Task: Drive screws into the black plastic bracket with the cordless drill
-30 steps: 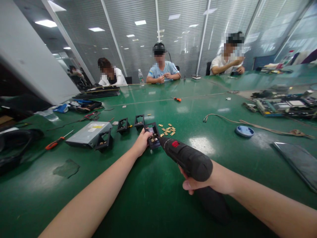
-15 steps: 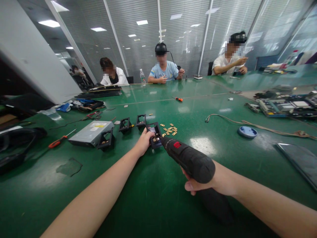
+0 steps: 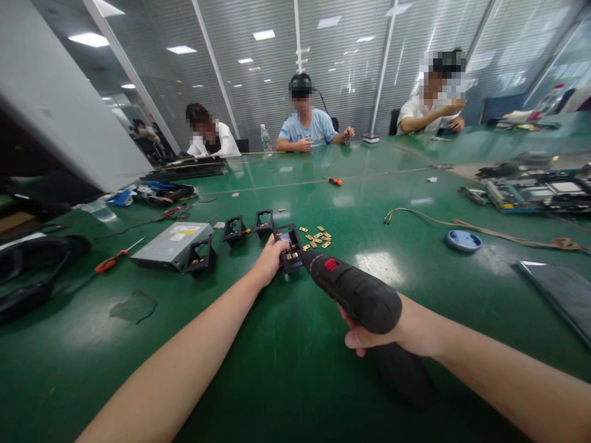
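while the left hand (image 3: 270, 261) clamps the black bracket (image 3: 289, 243) against the green table (image 3: 286, 369), the right hand (image 3: 397, 332) is closed around the grip of the electric screwdriver (image 3: 355, 292), whose tip meets the bracket's face among brass-coloured fittings. the bracket sits at twelve o'clock from the wearer, mid-table. loose brass plates (image 3: 318, 237) lie scattered just beside it at two o'clock. three like brackets (image 3: 234, 229) trail off toward ten o'clock, the farthest leaning on a grey drive (image 3: 173, 245). judged from this, work on the held bracket is under way, not finished. whether the other brackets are done cannot be told, and the loose plates suggest that fittings remain.
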### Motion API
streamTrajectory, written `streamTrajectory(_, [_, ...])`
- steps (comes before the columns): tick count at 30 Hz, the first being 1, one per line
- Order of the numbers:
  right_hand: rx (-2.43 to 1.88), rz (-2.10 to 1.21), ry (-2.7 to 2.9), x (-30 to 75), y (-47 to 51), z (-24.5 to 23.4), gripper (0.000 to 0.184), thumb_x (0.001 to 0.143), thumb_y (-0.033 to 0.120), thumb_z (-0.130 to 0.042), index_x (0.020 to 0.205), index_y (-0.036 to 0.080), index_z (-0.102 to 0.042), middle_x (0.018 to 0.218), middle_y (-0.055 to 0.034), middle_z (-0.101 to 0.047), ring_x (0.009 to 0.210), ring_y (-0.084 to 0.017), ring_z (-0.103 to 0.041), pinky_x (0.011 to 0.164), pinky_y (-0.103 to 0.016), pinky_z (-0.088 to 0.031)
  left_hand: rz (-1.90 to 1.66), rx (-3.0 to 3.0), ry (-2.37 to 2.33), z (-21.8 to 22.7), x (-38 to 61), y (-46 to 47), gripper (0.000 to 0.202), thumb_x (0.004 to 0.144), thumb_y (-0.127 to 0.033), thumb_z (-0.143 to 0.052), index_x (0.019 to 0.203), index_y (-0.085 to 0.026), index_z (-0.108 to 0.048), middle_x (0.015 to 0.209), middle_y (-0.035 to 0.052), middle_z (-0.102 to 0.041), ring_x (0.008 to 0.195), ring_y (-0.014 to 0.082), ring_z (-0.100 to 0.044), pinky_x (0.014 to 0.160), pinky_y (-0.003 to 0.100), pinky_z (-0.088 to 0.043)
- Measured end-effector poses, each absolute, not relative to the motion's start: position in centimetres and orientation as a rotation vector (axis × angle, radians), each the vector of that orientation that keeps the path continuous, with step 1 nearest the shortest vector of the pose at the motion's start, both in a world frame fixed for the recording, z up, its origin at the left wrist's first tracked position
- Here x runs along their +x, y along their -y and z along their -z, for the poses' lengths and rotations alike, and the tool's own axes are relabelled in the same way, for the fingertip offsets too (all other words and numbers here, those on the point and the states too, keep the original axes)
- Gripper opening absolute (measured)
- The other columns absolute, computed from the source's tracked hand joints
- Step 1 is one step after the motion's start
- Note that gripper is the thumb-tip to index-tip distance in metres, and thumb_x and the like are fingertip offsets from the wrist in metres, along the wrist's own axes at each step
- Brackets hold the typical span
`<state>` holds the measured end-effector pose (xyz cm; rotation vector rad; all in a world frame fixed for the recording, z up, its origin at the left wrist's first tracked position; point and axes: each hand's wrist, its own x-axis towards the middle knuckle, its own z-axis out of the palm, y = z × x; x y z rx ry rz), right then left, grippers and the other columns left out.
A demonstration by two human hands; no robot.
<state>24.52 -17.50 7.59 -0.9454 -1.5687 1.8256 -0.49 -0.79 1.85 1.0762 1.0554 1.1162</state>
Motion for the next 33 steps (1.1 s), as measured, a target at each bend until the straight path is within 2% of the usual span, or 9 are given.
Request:
streamTrajectory(13, [-0.917,-1.826,1.570,24.43,17.59,-7.78,0.038,0.073,0.036,-0.098,0.078,0.015,-0.067,0.074,-0.0027,-0.072,0.062,-0.017,-0.070,0.061,-0.028,-0.055,-1.118,1.064,-1.068,-1.93,-0.51,0.80,0.043,0.071,-0.034,-0.072,0.111,-0.025,-0.059,0.091,-0.0003,-0.071,0.079,0.0201,-0.070,0.073,0.033,-0.058])
streamTrajectory(23, [-0.982,-1.825,1.569,24.38,17.63,-8.20,0.040,0.071,0.037,-0.098,0.075,0.016,-0.063,0.069,-0.0003,-0.066,0.061,-0.018,-0.068,0.059,-0.027,-0.050,-1.115,1.083,-1.057,-1.70,-0.51,0.56,0.041,0.072,-0.034,-0.072,0.110,-0.026,-0.060,0.089,-0.0012,-0.070,0.078,0.0188,-0.069,0.073,0.031,-0.057])
streamTrajectory(33, [-0.952,-1.839,1.555,24.33,17.68,-8.16,0.038,0.070,0.036,-0.098,0.074,0.015,-0.067,0.069,-0.0009,-0.068,0.060,-0.017,-0.068,0.060,-0.028,-0.052,-1.108,1.084,-1.074,-2.29,-0.41,1.05,0.041,0.073,-0.036,-0.073,0.110,-0.026,-0.060,0.088,-0.0010,-0.069,0.077,0.0193,-0.069,0.072,0.031,-0.057])
